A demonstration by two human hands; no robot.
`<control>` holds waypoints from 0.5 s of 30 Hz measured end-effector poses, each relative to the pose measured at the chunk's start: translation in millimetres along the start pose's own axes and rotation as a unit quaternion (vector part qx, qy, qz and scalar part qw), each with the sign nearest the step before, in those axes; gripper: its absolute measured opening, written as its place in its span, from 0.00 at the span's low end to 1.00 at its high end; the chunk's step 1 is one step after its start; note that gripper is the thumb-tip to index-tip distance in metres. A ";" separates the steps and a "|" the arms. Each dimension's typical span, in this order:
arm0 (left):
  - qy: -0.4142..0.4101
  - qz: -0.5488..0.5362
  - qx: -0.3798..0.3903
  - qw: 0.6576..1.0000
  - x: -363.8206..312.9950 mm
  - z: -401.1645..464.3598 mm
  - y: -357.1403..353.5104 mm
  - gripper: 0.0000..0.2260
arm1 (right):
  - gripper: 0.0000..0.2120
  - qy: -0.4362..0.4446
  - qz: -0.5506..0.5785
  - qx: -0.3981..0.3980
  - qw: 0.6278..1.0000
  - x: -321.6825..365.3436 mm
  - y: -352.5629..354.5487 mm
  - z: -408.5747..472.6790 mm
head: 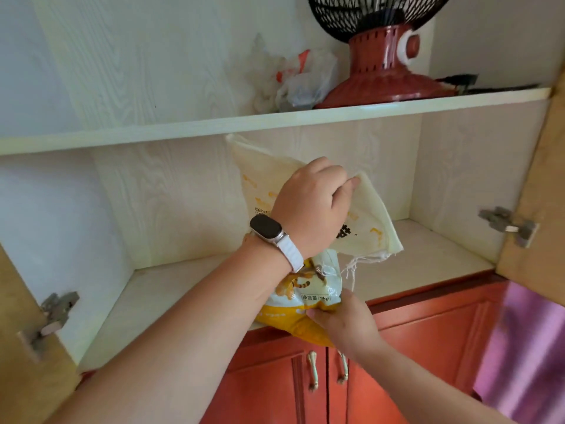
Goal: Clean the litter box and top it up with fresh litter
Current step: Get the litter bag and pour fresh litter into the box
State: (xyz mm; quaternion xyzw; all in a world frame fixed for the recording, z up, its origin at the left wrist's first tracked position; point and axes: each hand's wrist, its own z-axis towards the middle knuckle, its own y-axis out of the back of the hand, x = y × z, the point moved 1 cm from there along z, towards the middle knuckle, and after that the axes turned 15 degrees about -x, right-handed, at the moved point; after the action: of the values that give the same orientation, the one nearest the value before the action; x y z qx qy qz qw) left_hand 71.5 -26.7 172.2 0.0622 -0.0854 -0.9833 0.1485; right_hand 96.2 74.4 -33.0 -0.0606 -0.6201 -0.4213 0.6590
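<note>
We see an open cupboard with two pale shelves above red lower doors (305, 384). The litter bag (308, 289), white and yellow with a cat printed on it, stands at the front edge of the lower shelf (171, 298), its yellow bottom corner hanging past that edge. The left hand (312, 200), with a watch (267, 228) on a white strap at the wrist, grips the cream folded top part of the bag, fingers curled over its upper edge; loose threads hang from the torn seam at the right. The right hand (345, 322) pinches the yellow lower part of the bag from below, at the shelf edge. On the upper shelf (183, 127) we note crumpled plastic bags (299, 78) beside the red base of a fan (385, 71) with a black wire guard. Metal hinges (507, 224) hold the opened doors at both sides. A purple cloth (526, 356) shows at the lower right
</note>
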 end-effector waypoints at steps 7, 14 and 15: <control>-0.023 -0.053 -0.032 0.998 -91.9 -4.9 -7.1 0.21 | 0.11 0.045 0.008 -0.061 0.997 -11.4 79.7 -61.5; -0.072 -0.137 -0.043 0.987 -192.1 2.4 -1.0 0.20 | 0.07 0.115 -0.080 -0.105 0.985 -40.6 156.0 -116.4; -0.077 -0.149 -0.037 0.985 -204.0 1.3 -3.5 0.20 | 0.06 0.104 -0.081 -0.112 0.985 -46.2 167.3 -126.5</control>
State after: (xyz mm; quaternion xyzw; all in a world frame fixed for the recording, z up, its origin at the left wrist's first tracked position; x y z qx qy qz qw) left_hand 263.8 38.5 192.6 -0.0070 -0.0503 -0.9987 -0.0046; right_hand 304.3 127.1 -27.4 -0.0392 -0.5002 -0.5439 0.6727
